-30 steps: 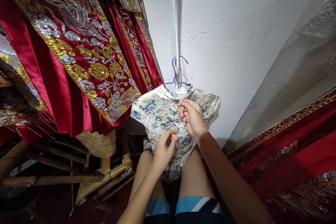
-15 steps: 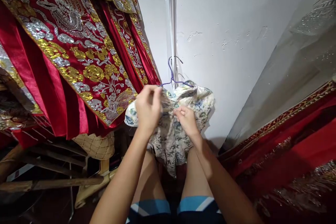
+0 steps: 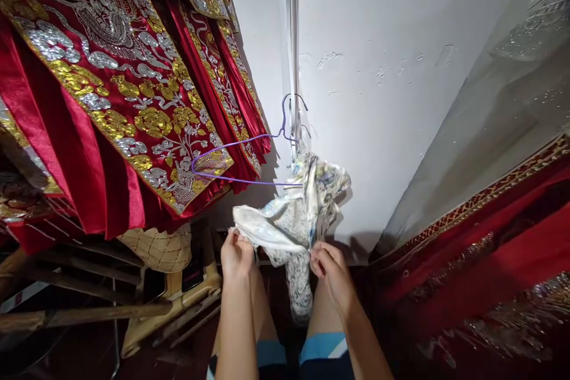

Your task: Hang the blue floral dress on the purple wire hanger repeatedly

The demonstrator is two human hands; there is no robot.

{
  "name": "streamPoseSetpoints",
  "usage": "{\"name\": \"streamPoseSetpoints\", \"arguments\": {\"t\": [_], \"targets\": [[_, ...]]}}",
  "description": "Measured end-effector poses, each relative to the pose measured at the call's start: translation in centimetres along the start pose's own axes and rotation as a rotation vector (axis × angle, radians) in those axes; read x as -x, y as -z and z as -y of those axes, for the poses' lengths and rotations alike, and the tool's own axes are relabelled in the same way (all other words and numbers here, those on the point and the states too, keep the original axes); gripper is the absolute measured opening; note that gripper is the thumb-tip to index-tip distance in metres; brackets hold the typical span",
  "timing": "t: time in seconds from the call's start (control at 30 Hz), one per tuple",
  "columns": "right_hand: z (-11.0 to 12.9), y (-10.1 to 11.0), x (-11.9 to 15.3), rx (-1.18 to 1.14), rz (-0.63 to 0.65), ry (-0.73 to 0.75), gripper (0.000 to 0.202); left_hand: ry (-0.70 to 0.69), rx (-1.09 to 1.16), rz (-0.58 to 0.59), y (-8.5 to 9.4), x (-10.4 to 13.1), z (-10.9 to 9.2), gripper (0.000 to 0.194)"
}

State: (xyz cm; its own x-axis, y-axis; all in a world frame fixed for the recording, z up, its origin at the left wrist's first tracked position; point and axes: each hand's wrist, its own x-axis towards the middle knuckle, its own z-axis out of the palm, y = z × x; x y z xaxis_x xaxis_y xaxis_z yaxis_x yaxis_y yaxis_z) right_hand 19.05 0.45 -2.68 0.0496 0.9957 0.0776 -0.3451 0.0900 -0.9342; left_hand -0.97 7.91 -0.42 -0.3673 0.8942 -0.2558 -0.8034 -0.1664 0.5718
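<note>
A white garment with a blue-green floral print [image 3: 285, 228] hangs half off a purple wire hanger [image 3: 231, 143]. The hanger's left arm is bare, while its right part goes into the cloth. Lower left, my left hand [image 3: 237, 255] pinches the edge of the loosened side. My right hand [image 3: 328, 262] is closed on the cloth's edge near the middle of the garment. The bottom of the garment dangles between my knees, blurred by motion.
Red costumes with gold and silver sequins [image 3: 154, 122] hang on the left. Below them stands a bamboo chair [image 3: 196, 291]. A white wall [image 3: 378, 101] with a vertical pole [image 3: 292, 41] is ahead. Red embroidered fabric [image 3: 503, 285] lies at the right, under clear plastic [image 3: 503, 101].
The left side of the garment has come off the hanger, baring its left arm. Both hands have moved down, the left from the hanger's shoulder to the loosened cloth.
</note>
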Motion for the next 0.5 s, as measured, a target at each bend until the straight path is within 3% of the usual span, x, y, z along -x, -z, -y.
{"name": "streamPoseSetpoints", "arguments": {"t": [0.07,0.17,0.3,0.43,0.5], "targets": [[-0.3,1.8,0.6,0.067,0.133,-0.096,0.029,0.086,0.008,0.075,0.6,2.2,1.4,0.023],[0.3,3.3,0.9,0.219,0.282,-0.208,0.035,0.091,-0.069,0.324,-0.2,5.9,2.0,0.014],[2.6,1.9,0.8,0.221,0.135,-0.036,0.047,-0.043,-0.329,0.637,-2.8,10.9,1.6,0.029],[4.2,-0.3,0.1,-0.082,0.191,-0.231,0.073,-0.229,-0.824,0.944,-4.2,14.0,0.8,0.023],[4.3,-0.6,-0.4,-0.141,0.209,-0.317,0.072,-0.3,-1.007,1.037,-4.2,14.4,0.1,0.018]]}}
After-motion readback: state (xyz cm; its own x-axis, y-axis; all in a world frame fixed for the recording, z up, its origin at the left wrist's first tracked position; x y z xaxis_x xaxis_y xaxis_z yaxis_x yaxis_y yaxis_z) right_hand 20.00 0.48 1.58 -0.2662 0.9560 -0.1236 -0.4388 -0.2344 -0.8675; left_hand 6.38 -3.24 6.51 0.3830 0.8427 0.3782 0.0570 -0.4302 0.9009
